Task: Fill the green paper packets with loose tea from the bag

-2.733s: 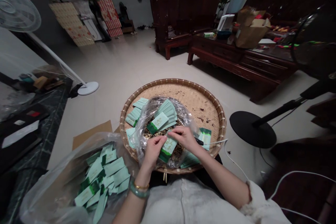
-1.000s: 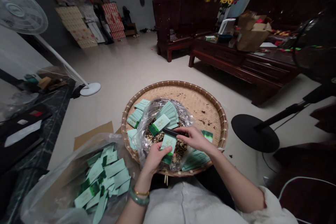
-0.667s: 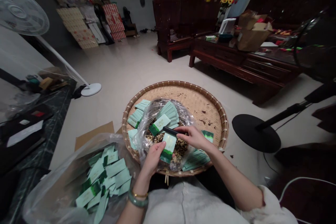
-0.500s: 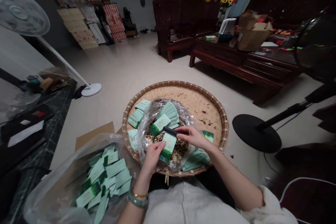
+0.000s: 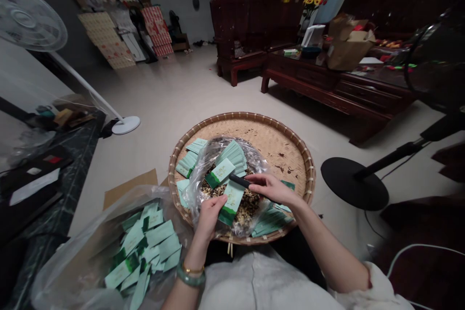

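My left hand (image 5: 208,217) is closed on a small green packet (image 5: 231,201), held upright over a clear plastic bag (image 5: 214,152) of loose dried bits. My right hand (image 5: 271,188) grips a thin black tool (image 5: 239,181) whose tip points at the packet's top edge. Both hands hover above a round woven basket tray (image 5: 290,131). More green packets (image 5: 232,155) lie stacked on the bag and on the tray near my right wrist.
At my lower left, a plastic-lined box (image 5: 72,256) holds several green packets. A white standing fan (image 5: 29,14) is at the left, a black fan base (image 5: 354,184) at the right. A dark wooden table (image 5: 341,87) and chair (image 5: 236,34) stand beyond.
My right hand has picked up the black tool and brought it to the packet's top. The left hand keeps hold of the packet, tilting it slightly.
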The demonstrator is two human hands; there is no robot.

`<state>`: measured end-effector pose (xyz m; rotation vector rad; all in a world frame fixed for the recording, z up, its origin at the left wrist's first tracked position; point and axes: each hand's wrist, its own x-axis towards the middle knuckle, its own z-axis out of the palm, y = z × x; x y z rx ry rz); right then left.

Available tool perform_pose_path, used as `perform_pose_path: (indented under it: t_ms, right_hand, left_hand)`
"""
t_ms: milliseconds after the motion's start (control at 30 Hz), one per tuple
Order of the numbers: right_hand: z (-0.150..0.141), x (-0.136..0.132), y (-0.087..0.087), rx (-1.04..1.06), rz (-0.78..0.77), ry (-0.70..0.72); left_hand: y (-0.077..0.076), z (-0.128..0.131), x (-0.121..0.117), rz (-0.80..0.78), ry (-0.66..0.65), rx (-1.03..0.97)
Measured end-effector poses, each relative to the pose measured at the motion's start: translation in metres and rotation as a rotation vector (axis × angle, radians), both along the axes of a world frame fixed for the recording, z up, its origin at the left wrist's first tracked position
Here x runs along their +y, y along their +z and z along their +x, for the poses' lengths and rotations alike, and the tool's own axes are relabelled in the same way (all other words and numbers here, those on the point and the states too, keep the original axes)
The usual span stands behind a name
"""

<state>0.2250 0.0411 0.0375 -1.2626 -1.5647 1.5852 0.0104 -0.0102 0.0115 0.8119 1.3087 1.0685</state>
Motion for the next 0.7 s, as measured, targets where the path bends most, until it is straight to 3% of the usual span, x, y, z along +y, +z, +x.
perform_pose_path:
  t_ms: [200, 567, 700]
  right_hand:
    - [-0.009, -0.001, -0.001, -0.066, 0.137, -0.012]
    - [-0.008, -0.001, -0.012, 0.016, 0.023, 0.004]
    - [0.002, 0.001, -0.014, 0.058, 0.008, 0.023]
  left_hand:
    - [0.0, 0.0, 0.0, -0.001, -0.022, 0.033]
    - [-0.005, -0.002, 0.0, 0.021, -0.03, 0.044]
    - [-0.002, -0.01, 0.003, 0.042, 0.041, 0.06]
